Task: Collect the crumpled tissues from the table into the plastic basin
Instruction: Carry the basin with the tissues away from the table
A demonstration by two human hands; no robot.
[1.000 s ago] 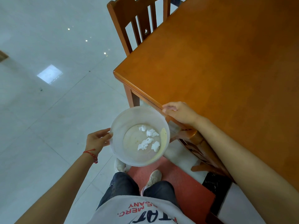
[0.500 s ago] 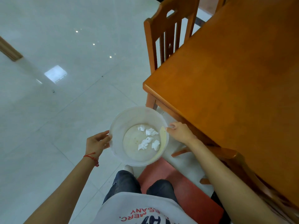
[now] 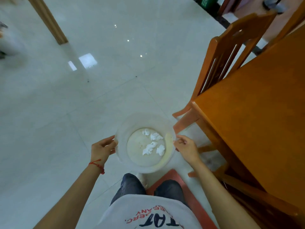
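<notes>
A translucent plastic basin [image 3: 122, 147] hangs in the air in front of my legs, above the tiled floor. Several crumpled white tissues [image 3: 152, 143] lie on its bottom. My left hand [image 3: 103, 148] grips the basin's left rim. My right hand [image 3: 186, 148] holds the right rim with thumb and fingers pinched on it. The orange wooden table [image 3: 257, 123] stands to my right; the part of its top in view carries no tissue.
A wooden chair [image 3: 231, 52] is pushed against the table's far left side. A red mat [image 3: 189, 195] lies under my feet. A wooden post [image 3: 47, 20] rises at the far left. Glossy pale floor tiles spread to the left and ahead.
My right hand left the table edge and came onto the basin's right rim. My view swung left, away from the table, which now sits at the right.
</notes>
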